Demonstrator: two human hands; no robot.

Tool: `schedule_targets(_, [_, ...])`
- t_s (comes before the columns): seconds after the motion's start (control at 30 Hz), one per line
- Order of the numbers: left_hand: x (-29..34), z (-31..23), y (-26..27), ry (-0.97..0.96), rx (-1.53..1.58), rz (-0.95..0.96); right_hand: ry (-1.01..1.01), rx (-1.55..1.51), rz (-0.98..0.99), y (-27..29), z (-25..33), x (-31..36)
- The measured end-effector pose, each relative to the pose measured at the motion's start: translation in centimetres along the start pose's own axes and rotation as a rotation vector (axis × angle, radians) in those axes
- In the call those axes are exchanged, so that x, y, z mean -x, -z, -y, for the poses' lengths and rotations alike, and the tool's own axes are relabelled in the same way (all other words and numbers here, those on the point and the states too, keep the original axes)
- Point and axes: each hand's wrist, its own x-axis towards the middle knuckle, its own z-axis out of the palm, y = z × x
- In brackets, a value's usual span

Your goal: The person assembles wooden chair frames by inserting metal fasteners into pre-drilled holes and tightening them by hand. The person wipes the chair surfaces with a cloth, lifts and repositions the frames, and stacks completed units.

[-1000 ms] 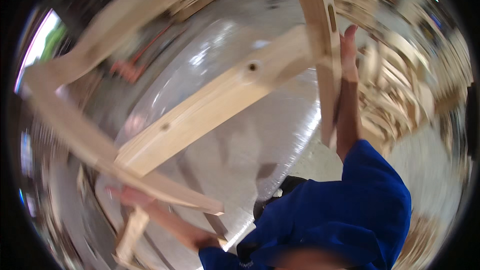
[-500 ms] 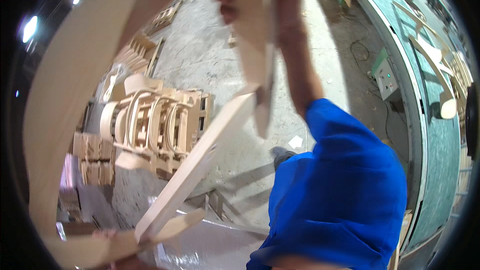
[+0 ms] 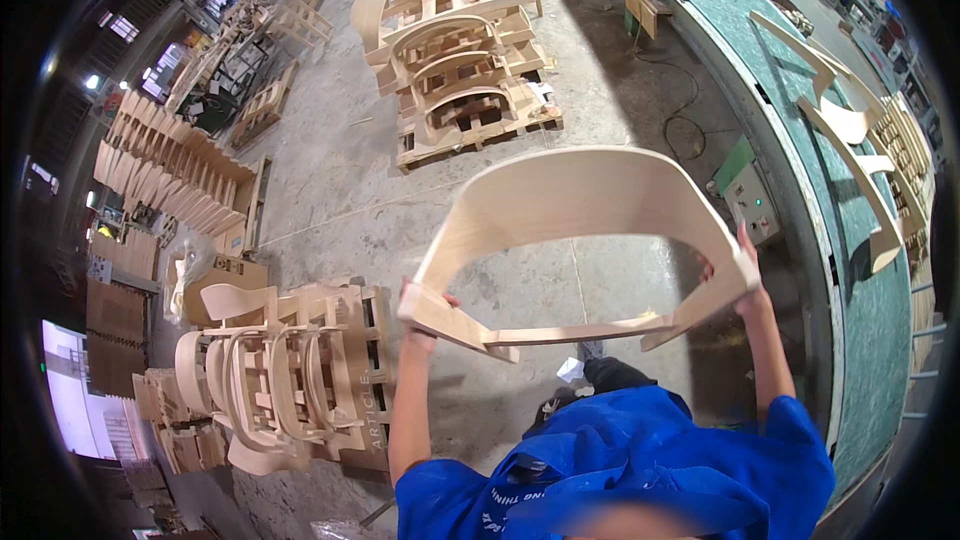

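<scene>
Held out in front of me is a pale wooden chair frame (image 3: 590,185), with a broad curved backrest and a straight crossbar between its two ends. My left hand (image 3: 425,312) grips the left end, its fingers wrapped around the wood. On the opposite end, my right hand (image 3: 745,275) is closed around the frame where the curve comes down. The frame is up off the floor, and its curve points away from me. Parts of both hands are hidden behind the wood.
Similar frames are stacked on a pallet (image 3: 405,155) ahead and on another pallet (image 3: 375,370) at left. A green conveyor table (image 3: 870,380) runs along the right, carrying more frames (image 3: 850,125). A control box (image 3: 748,202) and a floor cable (image 3: 685,125) are beside it.
The chair frame was close to the camera and tilted, one hand high and one low. Now it is lower and level, farther off, with both hands at its ends.
</scene>
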Motion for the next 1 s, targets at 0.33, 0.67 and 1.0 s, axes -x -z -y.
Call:
schedule_targets(0.33, [-20.2, -2.9, 1.4, 0.534, 0.102, -0.051, -0.199, 0.029, -0.192, -2.4, -0.2, -14.5])
schedule_targets(0.67, [-37.4, -21.2, 8.2, 0.396, 0.187, -0.15, -0.143, 0.222, -0.014, -21.5, 10.3, -35.3])
schedule_targets(1.0, [-46.4, -57.3, 3.4, -0.807, -0.56, 0.506, 0.855, 0.429, 0.302, -43.3, 30.3, -42.6])
